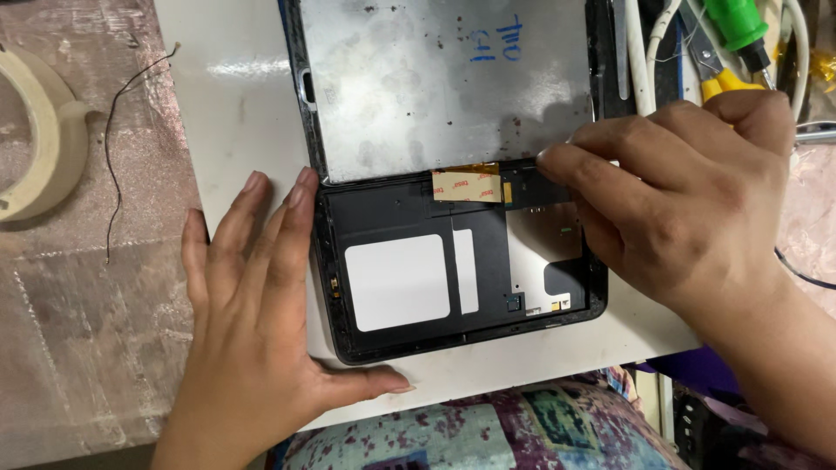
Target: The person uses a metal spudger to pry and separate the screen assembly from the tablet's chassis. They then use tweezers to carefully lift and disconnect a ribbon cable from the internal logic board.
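1. The tablet (453,252) lies open on a white board (235,113), in the middle of the picture.
2. Its back cover is already off, so the black inside and a big silver plate (435,87) at 12 o'clock show. Pale tape (468,185) is still stuck across the middle.
3. Two white patches (396,283) sit on the black part, toward 6 o'clock.
4. The left hand (252,331) lies flat and open at 9 o'clock, fingers touching the tablet's edge.
5. The right hand (688,200) comes in from 3 o'clock. Its fingertips (553,161) are pressed close together on the black part beside the tape.
6. Tools (736,43) lie at 1 o'clock, a tape roll (43,130) at 10 o'clock.
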